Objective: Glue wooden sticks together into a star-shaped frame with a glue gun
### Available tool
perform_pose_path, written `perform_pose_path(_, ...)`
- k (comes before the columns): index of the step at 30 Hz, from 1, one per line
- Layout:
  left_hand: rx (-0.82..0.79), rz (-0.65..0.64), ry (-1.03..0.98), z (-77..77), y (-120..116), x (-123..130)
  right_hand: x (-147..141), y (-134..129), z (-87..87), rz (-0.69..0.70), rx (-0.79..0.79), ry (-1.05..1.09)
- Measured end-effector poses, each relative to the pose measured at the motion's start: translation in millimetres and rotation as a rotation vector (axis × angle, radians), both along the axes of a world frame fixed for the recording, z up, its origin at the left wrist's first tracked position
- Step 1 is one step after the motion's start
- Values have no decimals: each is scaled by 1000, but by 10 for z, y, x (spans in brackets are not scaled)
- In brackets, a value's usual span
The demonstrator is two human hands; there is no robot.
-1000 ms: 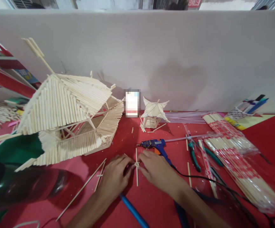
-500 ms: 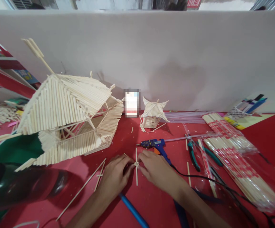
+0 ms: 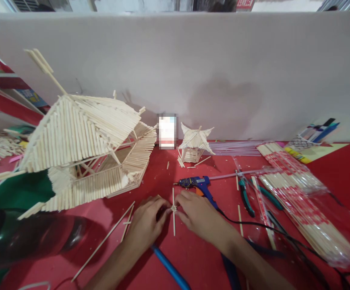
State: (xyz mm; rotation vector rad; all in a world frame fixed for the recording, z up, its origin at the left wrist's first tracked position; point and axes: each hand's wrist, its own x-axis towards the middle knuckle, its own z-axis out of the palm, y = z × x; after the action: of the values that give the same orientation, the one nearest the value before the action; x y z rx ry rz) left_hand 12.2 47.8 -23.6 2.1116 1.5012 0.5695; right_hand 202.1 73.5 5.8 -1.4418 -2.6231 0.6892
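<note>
On the table (image 3: 189, 257), the left hand (image 3: 149, 217) and right hand (image 3: 200, 213) close their fingertips in from either side on the small stick joint (image 3: 174, 208), apparently to steady it, so it lies between them, just below the glue gun (image 3: 193, 182).

Single head-worn view, facing forward and steeply down over a red table (image 3: 199, 257). Hands (image 3: 150, 219) at close range, lower centre of frame; pale partition (image 3: 126, 52) farther off, spanning the upper half. No second view shares the scene.
</note>
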Motion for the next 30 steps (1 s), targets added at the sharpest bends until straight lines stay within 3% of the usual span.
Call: perform_pose_path(30,-26,9,-52,5,-5,-43,-6,16,-3,-20,-23,24)
